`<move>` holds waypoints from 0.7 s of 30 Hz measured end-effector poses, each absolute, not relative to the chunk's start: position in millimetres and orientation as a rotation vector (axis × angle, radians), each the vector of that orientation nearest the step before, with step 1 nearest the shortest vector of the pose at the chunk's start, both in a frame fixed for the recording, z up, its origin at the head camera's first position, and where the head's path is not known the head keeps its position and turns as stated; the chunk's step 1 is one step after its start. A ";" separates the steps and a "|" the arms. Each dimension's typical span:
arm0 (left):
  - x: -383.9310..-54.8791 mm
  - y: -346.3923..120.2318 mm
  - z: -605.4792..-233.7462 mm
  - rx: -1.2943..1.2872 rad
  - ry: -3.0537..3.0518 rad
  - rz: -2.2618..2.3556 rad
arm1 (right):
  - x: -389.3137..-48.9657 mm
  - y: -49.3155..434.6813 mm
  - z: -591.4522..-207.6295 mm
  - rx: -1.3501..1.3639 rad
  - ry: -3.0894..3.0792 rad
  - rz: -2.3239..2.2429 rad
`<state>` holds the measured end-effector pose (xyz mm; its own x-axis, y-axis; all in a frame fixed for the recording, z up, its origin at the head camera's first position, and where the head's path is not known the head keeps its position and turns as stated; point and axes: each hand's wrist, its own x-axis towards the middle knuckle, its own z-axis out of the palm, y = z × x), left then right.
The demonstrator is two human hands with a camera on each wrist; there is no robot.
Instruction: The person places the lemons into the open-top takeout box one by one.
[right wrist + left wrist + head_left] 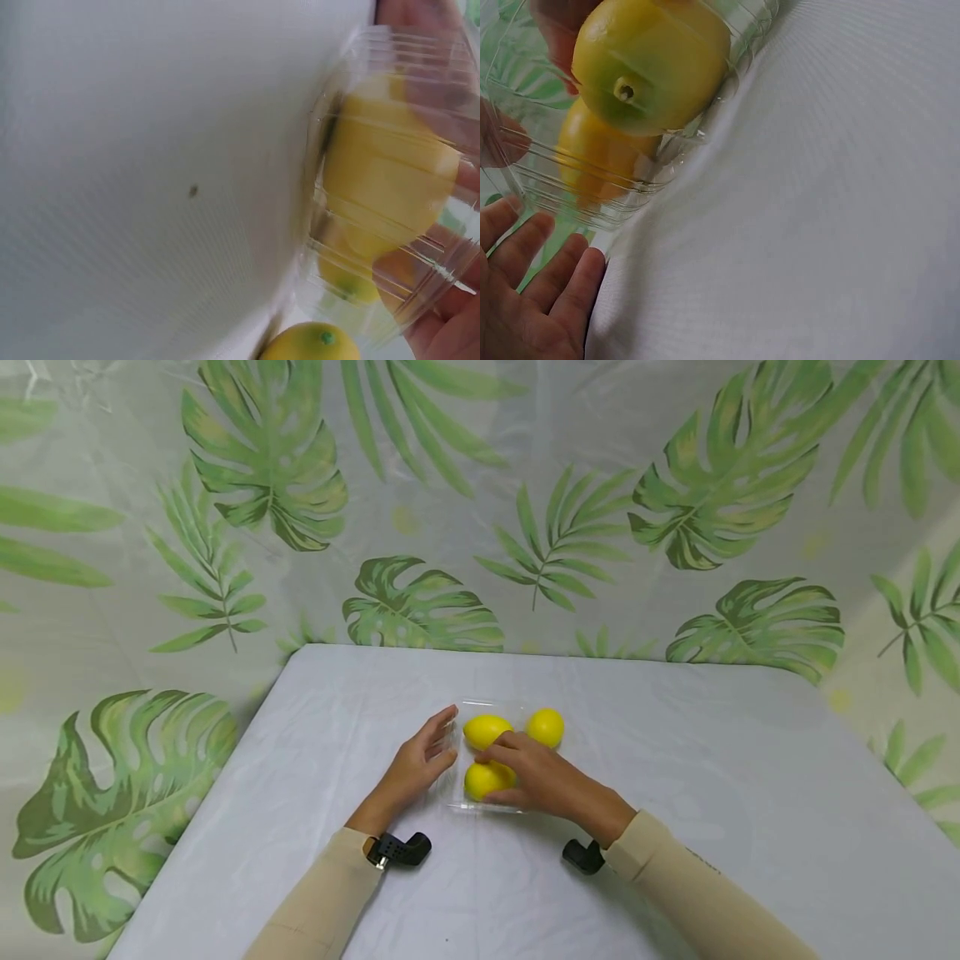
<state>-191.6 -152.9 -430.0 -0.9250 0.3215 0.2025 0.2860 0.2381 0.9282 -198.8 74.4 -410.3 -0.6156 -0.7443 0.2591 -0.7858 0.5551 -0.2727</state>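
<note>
A clear plastic box (468,807) stands on the table with two yellow lemons inside, a near lemon (480,785) and a far lemon (484,729). Just right of the box, a third lemon (545,727) lies on the cloth. My left hand (411,768) is at the box's left wall, fingers extended; the left wrist view shows those fingertips (536,225) close to the ribbed plastic. Reaching over the box from the right, my right hand (543,777) holds the near lemon between thumb and fingers, partly covering it. Through the wall, the right wrist view shows this lemon (390,165).
A white cloth (360,710) covers the table. Behind it hangs a curtain (450,510) printed with green leaves. Each wrist carries a black camera, the left camera (405,850) and the right camera (582,857), low over the cloth.
</note>
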 end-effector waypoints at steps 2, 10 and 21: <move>-191.7 -153.0 -429.8 0.607 2.451 1.821 | -198.8 74.4 -409.3 1.321 -2.662 0.540; -191.0 -153.8 -427.9 0.598 2.454 1.823 | -197.4 71.3 -406.1 1.338 -2.634 0.505; -190.9 -151.4 -429.3 0.612 2.456 1.825 | -195.5 71.5 -404.4 1.323 -2.650 0.387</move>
<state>-190.9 -151.4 -429.3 -0.9228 0.3210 0.2130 0.2965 0.2387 0.9247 -195.5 71.5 -404.4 -0.5981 -0.7611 0.2509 -0.8011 0.5766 -0.1606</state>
